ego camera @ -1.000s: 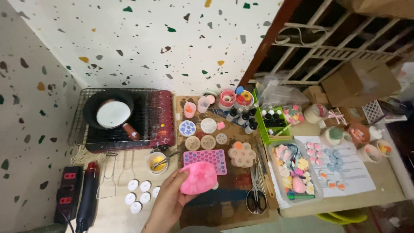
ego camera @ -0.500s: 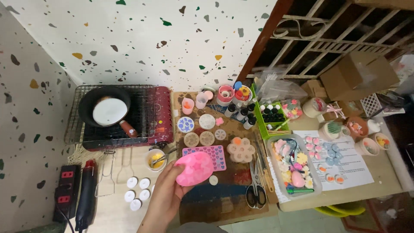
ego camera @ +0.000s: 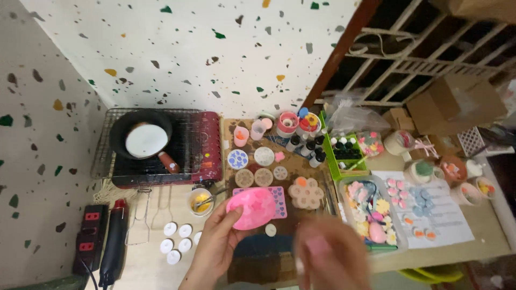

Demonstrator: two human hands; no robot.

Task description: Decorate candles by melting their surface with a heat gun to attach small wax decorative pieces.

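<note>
the left hand [ego camera: 215, 252] rises from the lower middle of the frame, its fingers [ego camera: 228, 219] wrapped around the edge of a pink oval silicone mould [ego camera: 250, 208], which it holds tilted above the bench [ego camera: 145, 263]. the mould sits at the centre of the frame, just in front of a flat purple mould sheet [ego camera: 277, 196] and overlapping its near edge in the view. the right hand [ego camera: 330, 255] is a blurred shape at the lower centre-right, near the mould but apart from it; something pink shows in it, yet whether its fingers are open or closed cannot be told.

to the left of the held mould a small cup with yellow contents [ego camera: 200, 202] stands on the bench, and below it lie several white tealight cups [ego camera: 177, 239]. a beige flower-shaped mould [ego camera: 305, 194] lies to the right. in the upper left, a black pan with white contents [ego camera: 142, 138] rests on a red portable stove [ego camera: 207, 147]. a black heat gun [ego camera: 114, 244] lies at the lower left beside a power strip [ego camera: 88, 239].
</note>
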